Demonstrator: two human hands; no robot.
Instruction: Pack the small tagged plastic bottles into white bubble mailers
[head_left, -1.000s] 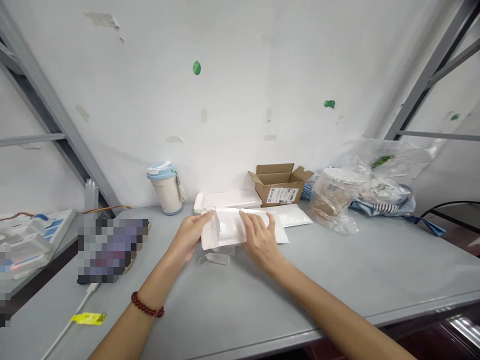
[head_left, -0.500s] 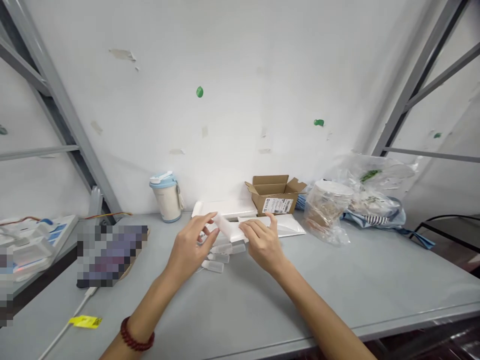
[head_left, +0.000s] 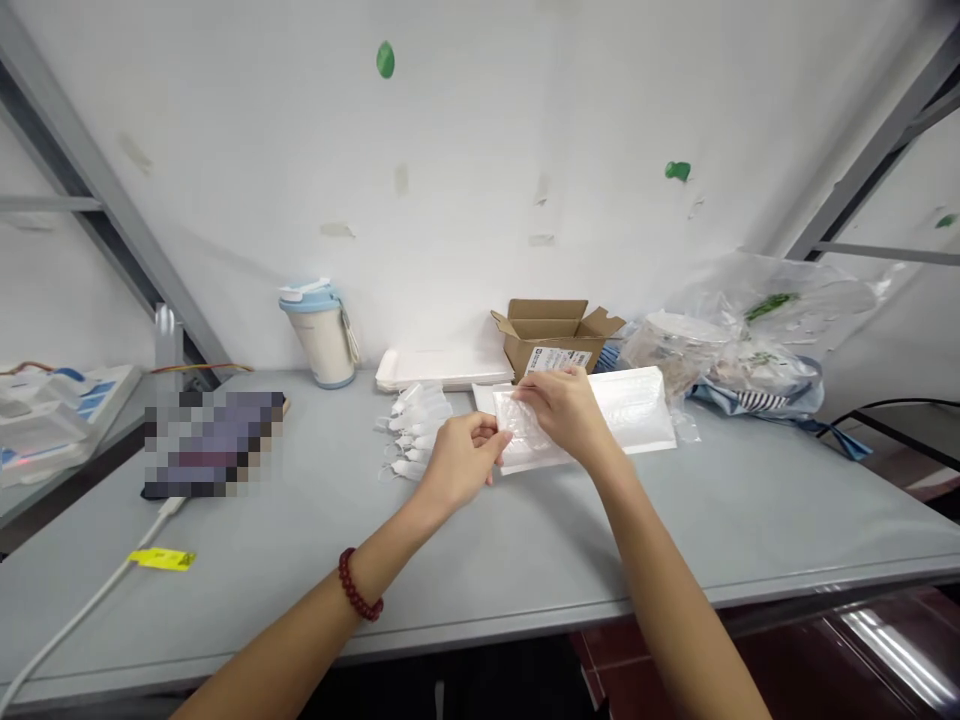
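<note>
The left hand (head_left: 461, 455), with a dark red beaded bracelet (head_left: 358, 585) on its wrist, pinches the left end of a white padded envelope (head_left: 637, 408) between thumb and forefinger; the right hand (head_left: 566, 410) lies over the same end, its fingers bunched together on the glossy face near the upper edge, though its thumb is hidden and I cannot tell whether it clamps; the envelope stretches rightward over the grey table (head_left: 480, 580), in front of an open cardboard box (head_left: 555, 340) with a printed label.

Just left of the hands, a row of small translucent pouches (head_left: 416, 430) with thin loops lies on the table; behind them, against the wall (head_left: 465, 130), is a stack of white envelopes (head_left: 442, 368); farther left stand 1 cream tumbler (head_left: 319, 340) with a blue lid and, nearer, a pixelated device (head_left: 217, 445) with a white cable (head_left: 90, 605) bearing 1 yellow tag (head_left: 163, 559); clear plastic bags (head_left: 690, 340) sit at the right.
</note>
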